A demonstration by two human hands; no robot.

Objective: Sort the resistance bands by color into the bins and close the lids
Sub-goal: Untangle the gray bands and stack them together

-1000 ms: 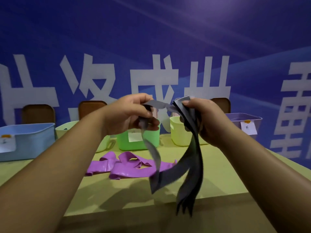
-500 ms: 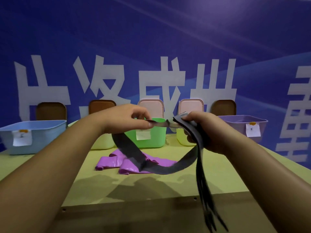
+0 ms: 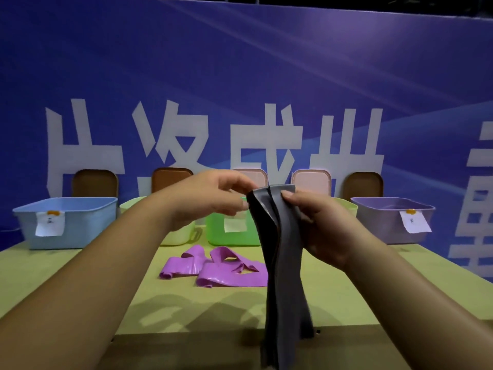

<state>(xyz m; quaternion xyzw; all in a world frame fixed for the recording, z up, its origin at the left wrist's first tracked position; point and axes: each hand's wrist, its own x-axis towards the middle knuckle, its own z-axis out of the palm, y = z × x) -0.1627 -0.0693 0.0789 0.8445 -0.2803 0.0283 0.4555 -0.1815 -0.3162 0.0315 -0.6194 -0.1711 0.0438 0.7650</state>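
Right hand (image 3: 317, 225) grips the folded top of the grey band (image 3: 282, 276), thumb over the fold, above the near part of the table (image 3: 80, 276). The band hangs straight down past the near edge. Left hand (image 3: 213, 198): fingers curled at the band's top left edge; cannot tell whether they pinch it. Purple bands (image 3: 226, 271) lie crumpled mid-table, just behind the hanging band. Far row, all open: blue bin (image 3: 80, 220) at left, green bin (image 3: 232, 236) in the middle, lilac bin (image 3: 384, 222) at right. Lids (image 3: 94, 182) stand against the far wall.

dark grey band (image 3: 283, 263), maybe black; purple bands (image 3: 229, 273); light blue bin (image 3: 88, 222), green bin (image 3: 216, 235), lilac bin (image 3: 378, 222); yellow-green table (image 3: 66, 276).
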